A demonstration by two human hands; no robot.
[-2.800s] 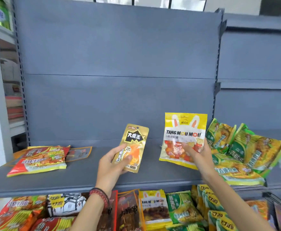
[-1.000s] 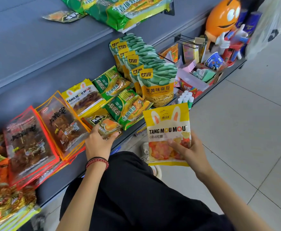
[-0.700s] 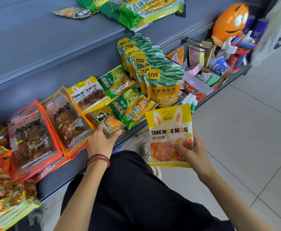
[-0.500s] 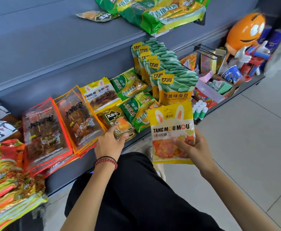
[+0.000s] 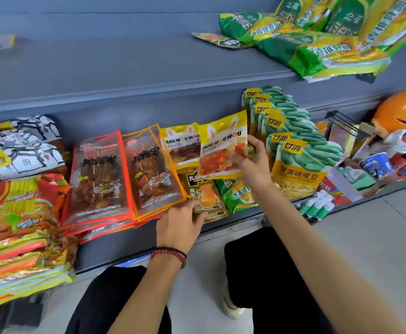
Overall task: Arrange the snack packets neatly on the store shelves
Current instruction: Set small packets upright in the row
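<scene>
The right hand (image 5: pixel 255 162) pinches a yellow gummy packet (image 5: pixel 221 150) by its right edge, holding it upright over the lower shelf (image 5: pixel 125 247), just in front of a matching packet (image 5: pixel 180 145). The left hand (image 5: pixel 180 225) grips the near edge of a gold packet (image 5: pixel 208 201) lying on that shelf, right of 2 stacks of skewer packets (image 5: pixel 98 174).

Person is wearing black trousers (image 5: pixel 257 273) and a red-and-black beaded bracelet (image 5: pixel 169 255) on left wrist; pale shoe (image 5: pixel 231 307) is showing between the trouser legs.
</scene>
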